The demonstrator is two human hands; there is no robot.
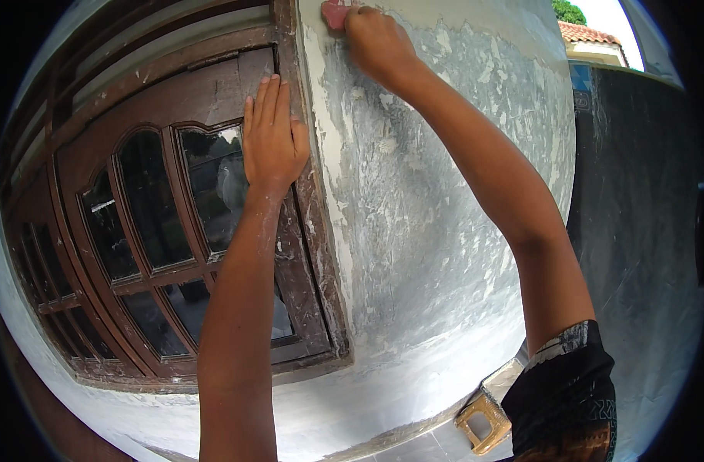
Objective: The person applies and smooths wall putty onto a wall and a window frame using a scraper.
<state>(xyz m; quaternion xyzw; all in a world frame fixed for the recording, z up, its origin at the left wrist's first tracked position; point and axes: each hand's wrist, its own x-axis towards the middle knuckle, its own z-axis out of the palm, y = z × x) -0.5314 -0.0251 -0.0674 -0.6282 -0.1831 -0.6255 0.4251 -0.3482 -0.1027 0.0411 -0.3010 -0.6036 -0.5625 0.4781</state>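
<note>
The right hand (376,42) is curled over a small pink sanding block (335,12), pressing it against the grey, patchy wall (429,215) high up near the frame's corner. The left hand (272,138) lies flat, fingers together, on the brown wooden window frame (309,223) beside its dark glass panes (213,177). A yellowish stool (483,420) stands below.

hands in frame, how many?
2. Left hand lies flat on the brown wooden window frame; right hand presses a small pink block against the grey plaster wall.
</note>
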